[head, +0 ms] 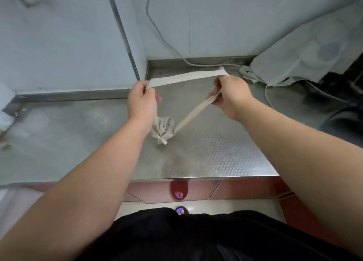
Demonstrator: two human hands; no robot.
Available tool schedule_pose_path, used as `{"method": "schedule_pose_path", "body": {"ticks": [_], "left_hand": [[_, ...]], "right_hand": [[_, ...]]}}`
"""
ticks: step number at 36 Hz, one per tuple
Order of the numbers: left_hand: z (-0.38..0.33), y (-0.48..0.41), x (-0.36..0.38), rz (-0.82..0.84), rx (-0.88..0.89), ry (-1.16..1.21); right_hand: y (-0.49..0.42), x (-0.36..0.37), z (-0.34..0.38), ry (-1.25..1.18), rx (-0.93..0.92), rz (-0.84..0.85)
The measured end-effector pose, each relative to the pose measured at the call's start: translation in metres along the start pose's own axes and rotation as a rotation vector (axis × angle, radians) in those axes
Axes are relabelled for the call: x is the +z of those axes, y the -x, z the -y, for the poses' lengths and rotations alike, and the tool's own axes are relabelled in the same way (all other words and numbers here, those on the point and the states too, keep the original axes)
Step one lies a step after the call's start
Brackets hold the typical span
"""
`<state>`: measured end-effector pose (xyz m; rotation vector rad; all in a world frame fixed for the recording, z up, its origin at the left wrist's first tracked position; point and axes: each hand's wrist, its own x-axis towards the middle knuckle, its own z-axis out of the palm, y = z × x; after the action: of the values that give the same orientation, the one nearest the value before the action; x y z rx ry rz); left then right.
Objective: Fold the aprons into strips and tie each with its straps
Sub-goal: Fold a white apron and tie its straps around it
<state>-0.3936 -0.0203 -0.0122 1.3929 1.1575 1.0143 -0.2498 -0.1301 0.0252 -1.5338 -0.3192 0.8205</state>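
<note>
Hands both clamped on flat beige fabric strap (182, 77): left hand (141, 100) pinches one end, right hand (229, 95) grips the loop. Bunched beige apron bundle (164, 130) hangs below left hand over dimpled steel counter (216, 152), bare metal toward near edge.

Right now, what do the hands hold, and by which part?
Both hold the strap, not the bundled apron: the left hand grips one end of the stretched span, the right hand the other, where it turns down.

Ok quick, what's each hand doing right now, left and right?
Left hand: grips the taut strap.
Right hand: pinches the same strap where it bends back down toward the apron bundle.
</note>
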Motion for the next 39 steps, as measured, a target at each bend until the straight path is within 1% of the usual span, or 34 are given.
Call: {"method": "schedule_pose_path", "body": {"ticks": [2,4,9,10,12,16,18,20,22,23,25,26,28,31,34,36,39], "left_hand": [[-0.016,0.011,-0.013,0.013,0.001,0.004],[-0.036,0.02,-0.024,0.02,0.003,0.007],[-0.086,0.036,-0.06,0.091,0.006,0.057],[-0.092,0.038,-0.064,0.11,-0.016,0.07],[-0.111,0.038,-0.075,0.096,-0.014,0.087],[-0.139,0.028,-0.093,-0.011,0.096,0.077],[-0.145,0.023,-0.099,-0.016,0.144,0.085],[-0.153,0.016,-0.109,0.016,0.192,0.125],[-0.164,0.002,-0.123,0.007,0.25,0.158],[-0.168,-0.003,-0.127,-0.02,0.272,0.161],[-0.185,-0.026,-0.148,-0.103,0.371,0.136],[-0.19,-0.034,-0.154,-0.115,0.404,0.109],[-0.209,-0.057,-0.177,-0.083,0.479,0.086],[-0.235,-0.086,-0.209,0.029,0.529,0.076],[-0.256,-0.114,-0.232,0.105,0.574,-0.03],[-0.275,-0.135,-0.249,0.076,0.614,-0.101],[-0.304,-0.16,-0.263,-0.016,0.656,-0.113]], "right_hand": [[0.013,0.013,0.025,-0.073,-0.016,0.052],[0.023,0.029,0.043,-0.045,-0.042,0.099],[0.051,0.07,0.068,0.336,-0.185,0.277],[0.055,0.074,0.07,0.386,-0.2,0.315],[0.064,0.082,0.086,0.428,-0.228,0.373],[0.072,0.096,0.115,0.34,-0.243,0.444],[0.07,0.101,0.123,0.258,-0.245,0.456],[0.07,0.112,0.133,0.189,-0.27,0.468],[0.069,0.133,0.147,0.121,-0.334,0.483],[0.068,0.137,0.151,0.087,-0.36,0.484],[0.068,0.165,0.17,0.026,-0.429,0.496],[0.067,0.171,0.175,-0.002,-0.448,0.486],[0.065,0.2,0.194,-0.058,-0.484,0.462],[0.061,0.239,0.223,-0.101,-0.508,0.443],[0.06,0.271,0.254,-0.122,-0.572,0.404],[0.06,0.298,0.277,-0.144,-0.632,0.384],[0.063,0.326,0.304,-0.151,-0.703,0.396]]}}
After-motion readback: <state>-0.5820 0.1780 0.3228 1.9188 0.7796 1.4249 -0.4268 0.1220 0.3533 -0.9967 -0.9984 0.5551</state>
